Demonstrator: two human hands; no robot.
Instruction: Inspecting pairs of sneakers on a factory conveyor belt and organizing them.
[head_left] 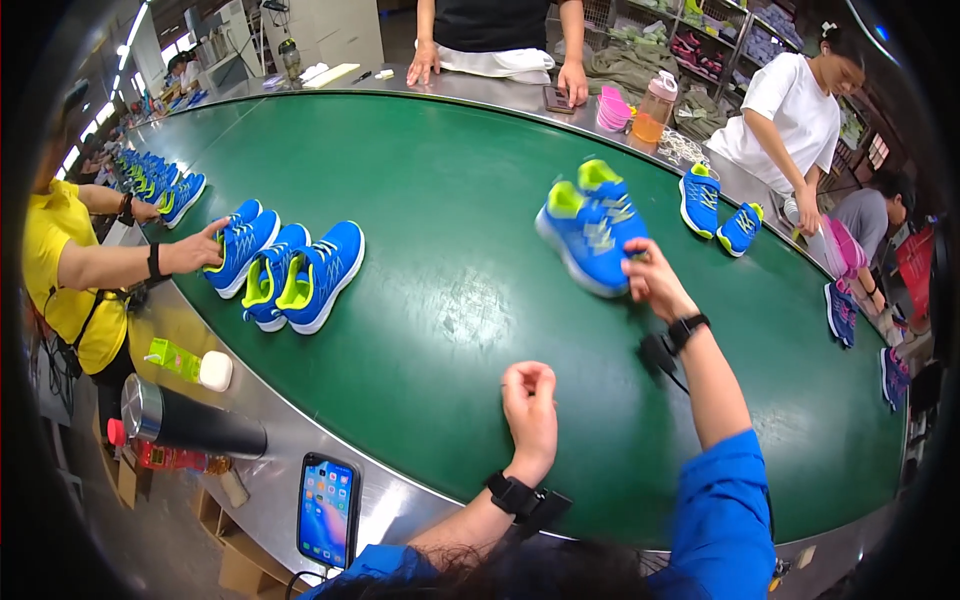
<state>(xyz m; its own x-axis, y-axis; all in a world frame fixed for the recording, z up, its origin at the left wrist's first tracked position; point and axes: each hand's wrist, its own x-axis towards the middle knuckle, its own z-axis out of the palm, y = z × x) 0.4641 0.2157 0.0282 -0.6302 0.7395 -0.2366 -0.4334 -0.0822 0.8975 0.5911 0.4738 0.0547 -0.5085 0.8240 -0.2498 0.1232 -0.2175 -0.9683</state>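
My right hand [655, 278] has its fingers closed at the toe end of a pair of blue sneakers [592, 240] with lime-green linings and white soles. The pair is slightly blurred, its heels pointing away from me, and I cannot tell whether it touches the green belt [455, 230]. Over the belt nearer to me, my left hand [530, 405] is curled with thumb and fingers together, and nothing shows in it. Each of my wrists has a black band with a small device. To the left, several more blue sneakers [320, 275] stand on the belt.
A person in yellow [75, 270] reaches to the sneakers at left. Two blue sneakers [700, 200] lie at the far right edge, near a person in white [775, 120]. Along the near metal ledge are a phone [328, 510], a black flask [195, 420] and a green carton [173, 358].
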